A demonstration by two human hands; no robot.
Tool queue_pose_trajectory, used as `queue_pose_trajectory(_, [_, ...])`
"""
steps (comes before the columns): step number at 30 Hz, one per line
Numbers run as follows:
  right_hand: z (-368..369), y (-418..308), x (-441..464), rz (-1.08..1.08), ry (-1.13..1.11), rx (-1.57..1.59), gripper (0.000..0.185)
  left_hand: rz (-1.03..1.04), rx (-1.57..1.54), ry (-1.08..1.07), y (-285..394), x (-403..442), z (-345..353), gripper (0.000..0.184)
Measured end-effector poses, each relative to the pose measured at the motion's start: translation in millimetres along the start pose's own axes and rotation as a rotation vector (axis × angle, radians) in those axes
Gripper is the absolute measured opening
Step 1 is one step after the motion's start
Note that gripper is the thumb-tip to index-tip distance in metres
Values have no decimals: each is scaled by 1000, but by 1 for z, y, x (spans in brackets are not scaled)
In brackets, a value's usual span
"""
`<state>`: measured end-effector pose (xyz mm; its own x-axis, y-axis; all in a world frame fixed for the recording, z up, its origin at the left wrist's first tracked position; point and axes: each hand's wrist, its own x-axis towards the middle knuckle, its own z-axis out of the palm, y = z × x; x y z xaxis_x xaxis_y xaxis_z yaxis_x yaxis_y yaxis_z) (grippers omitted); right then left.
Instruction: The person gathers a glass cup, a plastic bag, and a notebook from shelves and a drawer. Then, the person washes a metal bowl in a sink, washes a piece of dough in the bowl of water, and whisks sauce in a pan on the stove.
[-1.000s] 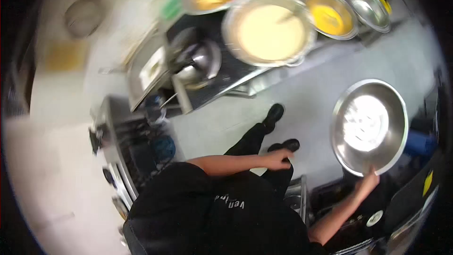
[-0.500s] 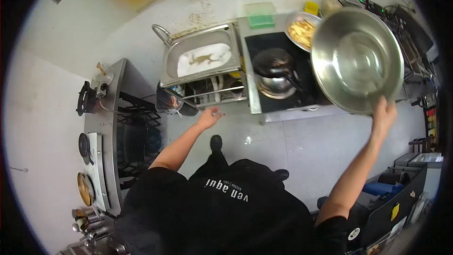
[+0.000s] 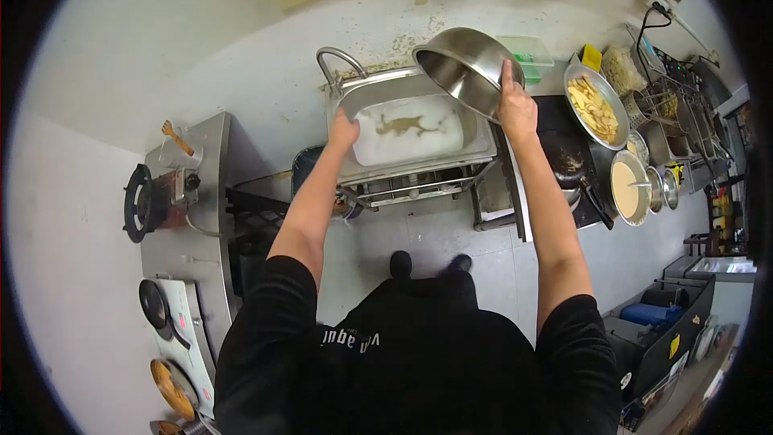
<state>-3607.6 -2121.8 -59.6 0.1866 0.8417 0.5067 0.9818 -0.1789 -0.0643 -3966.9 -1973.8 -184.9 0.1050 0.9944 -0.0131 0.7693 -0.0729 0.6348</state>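
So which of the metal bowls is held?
The large steel bowl, tilted in the right hand by the sink; the other bowls sit farther right, unheld.

One cam here, on the wearer's head, looking forward and steeply down. Very wide lens: dark round border, edges bend. Closest to it is the black shirt [image 3: 435, 370], bottom centre; shoes [image 3: 401, 264] sit well below, on the floor [image 3: 435, 229]. Left hand [image 3: 346, 130] and right hand [image 3: 518, 111] frame the sink [image 3: 481, 138] at arm's reach, upper middle. Wall [image 3: 241, 56] wraps the top and left edges.

metal bowl [image 3: 469, 66] now at the sink [image 3: 427, 165]
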Motion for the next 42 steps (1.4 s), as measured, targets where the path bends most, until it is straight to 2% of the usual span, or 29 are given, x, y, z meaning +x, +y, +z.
queue_pose_trajectory(2, [8,-9,5,77,4,28,72,13,-13,12,0,45,-2,61])
queue_pose_trajectory(4, [13,-17,2,376,-59,228,57,42,-47,26,-3,88,4,64])
queue_pose_trajectory(6, [33,-17,-11,544,-130,451,43,50,-36,55,-10,123,12,65])
queue_pose_trajectory(8, [107,4,-50,633,-165,719,36,59,-32,102,-11,143,16,67])
queue_pose_trajectory(10, [137,-8,-75,883,-383,999,34,-49,-71,-28,-7,162,14,70])
queue_pose_trajectory(12, [116,-48,-66,1248,-550,1250,32,-42,-29,40,-29,188,40,70])
queue_pose_trajectory(13, [109,-60,-56,1260,-554,1249,32,-36,-25,17,-35,195,46,71])
queue_pose_trajectory(15, [101,-72,-43,1205,-839,1173,34,-64,16,-20,-42,201,56,68])
queue_pose_trajectory(16, [110,-73,-41,1217,-849,1167,34,-96,56,-33,-34,195,52,65])
queue_pose_trajectory(18, [130,-82,-43,1170,-855,1363,40,-2,-32,-12,-32,172,40,54])
queue_pose_trajectory(19, [131,-91,-42,1199,-800,1442,33,172,6,79,-40,166,40,42])
queue_pose_trajectory(20, [142,-94,-44,1205,-813,1442,33,162,13,74,-43,165,33,42])
queue_pose_trajectory(22, [166,-101,-46,1115,-858,1336,35,234,215,-311,-44,169,14,43])
queue_pose_trajectory(23, [171,-102,-42,1121,-852,1344,35,241,222,-315,-42,170,14,43])
queue_pose_trajectory(25, [158,-112,-32,1180,-820,1429,37,675,235,-70,-38,153,34,48])
queue_pose_trajectory(27, [160,-122,-27,1232,-775,1425,38,900,327,-422,-7,105,39,57])
queue_pose_trajectory(28, [158,-129,-30,1268,-767,1406,38,903,322,-432,-4,85,45,57])
queue_pose_trajectory(30, [158,-144,-40,1275,-715,1442,38,405,744,-556,6,69,55,68])
queue_pose_trajectory(33, [142,-170,-34,1286,-616,1463,39,370,713,-431,3,67,110,77])
queue_pose_trajectory(34, [137,-175,-31,1287,-590,1454,38,386,708,-435,1,67,122,77])
queue_pose_trajectory(36, [146,-176,-39,1283,-517,1510,36,960,39,-536,-6,63,136,74])
queue_pose_trajectory(37, [143,-174,-41,1284,-514,1509,35,962,38,-543,-3,69,126,74])
queue_pose_trajectory(39, [132,-177,-37,1299,-465,1513,34,824,582,-315,9,98,101,69])
queue_pose_trajectory(40, [131,-180,-36,1304,-457,1517,34,832,585,-318,17,96,97,69])
queue_pose_trajectory(42, [129,-184,-31,1275,-366,1471,34,775,596,-560,32,84,95,64])
